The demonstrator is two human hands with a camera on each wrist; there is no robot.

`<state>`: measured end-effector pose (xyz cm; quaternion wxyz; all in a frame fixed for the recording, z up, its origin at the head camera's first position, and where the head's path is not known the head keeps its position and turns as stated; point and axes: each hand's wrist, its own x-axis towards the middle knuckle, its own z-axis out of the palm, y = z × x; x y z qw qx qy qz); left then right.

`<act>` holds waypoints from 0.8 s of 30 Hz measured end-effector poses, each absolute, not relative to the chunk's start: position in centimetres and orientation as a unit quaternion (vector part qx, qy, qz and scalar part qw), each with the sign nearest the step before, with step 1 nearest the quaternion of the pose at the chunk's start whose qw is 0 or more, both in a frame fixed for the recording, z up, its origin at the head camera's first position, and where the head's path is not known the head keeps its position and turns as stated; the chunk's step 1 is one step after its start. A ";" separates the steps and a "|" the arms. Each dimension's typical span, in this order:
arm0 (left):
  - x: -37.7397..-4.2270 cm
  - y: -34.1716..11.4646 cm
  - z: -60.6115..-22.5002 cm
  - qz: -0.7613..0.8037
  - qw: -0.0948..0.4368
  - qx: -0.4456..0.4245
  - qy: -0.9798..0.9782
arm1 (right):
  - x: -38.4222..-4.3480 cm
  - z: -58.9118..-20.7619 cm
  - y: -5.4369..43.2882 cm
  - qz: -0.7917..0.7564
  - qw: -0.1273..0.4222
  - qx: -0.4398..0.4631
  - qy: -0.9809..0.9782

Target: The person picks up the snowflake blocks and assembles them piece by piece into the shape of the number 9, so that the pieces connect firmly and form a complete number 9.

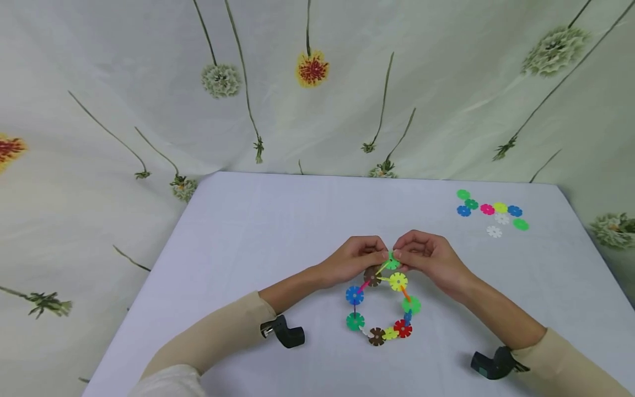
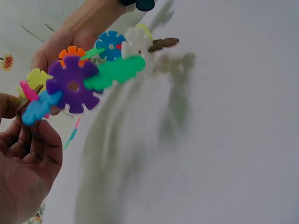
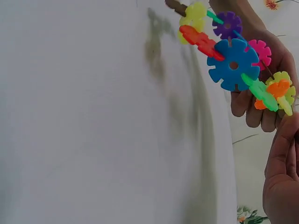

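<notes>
Notched plastic snowflake discs in many colours are slotted together into a closed ring, its lower discs like the red disc (image 1: 403, 328) hanging over the table. At its top, my left hand (image 1: 353, 263) pinches the ring between thumb and fingers, close above a brown disc (image 1: 372, 277). Opposite it, my right hand (image 1: 432, 259) pinches a green disc (image 1: 392, 261) at the ring's top. A purple disc (image 2: 74, 85) faces the camera in the left wrist view. The right wrist view has a large blue disc (image 3: 233, 65) in front. Fingers partly hide the pinched discs.
Several loose discs, among them a pink disc (image 1: 488, 209) and a white disc (image 1: 494, 231), lie at the back right of the white table (image 1: 278, 215). A flower-printed cloth (image 1: 337, 121) hangs behind the table.
</notes>
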<state>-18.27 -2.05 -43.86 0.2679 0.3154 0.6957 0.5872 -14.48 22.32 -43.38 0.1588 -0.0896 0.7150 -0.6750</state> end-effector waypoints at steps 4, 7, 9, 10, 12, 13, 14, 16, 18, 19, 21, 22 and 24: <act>-18.3 -1.9 -43.8 0.578 0.273 0.310 0.703 | -14.4 -43.5 22.5 -0.676 0.155 -0.091 0.715; -18.3 -2.0 -43.8 0.572 0.276 0.306 0.710 | -14.3 -43.5 23.1 -0.663 0.147 -0.092 0.728; -18.3 -2.1 -43.9 0.570 0.277 0.304 0.712 | -14.4 -43.5 23.8 -0.652 0.139 -0.086 0.740; -18.4 -2.2 -43.9 0.570 0.277 0.302 0.712 | -14.5 -43.5 24.2 -0.646 0.133 -0.081 0.747; -18.4 -2.4 -44.0 0.569 0.278 0.300 0.713 | -14.7 -43.5 25.1 -0.637 0.126 -0.063 0.758; -18.4 -2.5 -44.0 0.570 0.279 0.298 0.713 | -14.9 -43.6 25.6 -0.634 0.123 -0.053 0.762; -18.4 -2.6 -44.0 0.570 0.279 0.297 0.713 | -15.1 -43.6 26.1 -0.629 0.120 -0.044 0.767; -18.4 -2.8 -43.9 0.569 0.280 0.294 0.715 | -15.4 -43.7 27.2 -0.621 0.114 -0.028 0.775; -18.4 -3.0 -43.9 0.569 0.282 0.291 0.715 | -15.9 -43.8 28.3 -0.605 0.105 -0.016 0.789; -18.4 -3.0 -43.9 0.569 0.281 0.290 0.716 | -16.2 -44.0 28.9 -0.591 0.098 -0.013 0.800; -18.3 -3.1 -43.9 0.569 0.280 0.289 0.717 | -16.8 -44.3 29.9 -0.556 0.081 -0.007 0.827; -18.4 -3.1 -43.9 0.570 0.280 0.290 0.716 | -17.1 -44.5 30.4 -0.532 0.071 -0.005 0.844; -18.3 -3.2 -44.0 0.570 0.281 0.290 0.715 | -17.7 -44.8 31.3 -0.476 0.049 0.001 0.878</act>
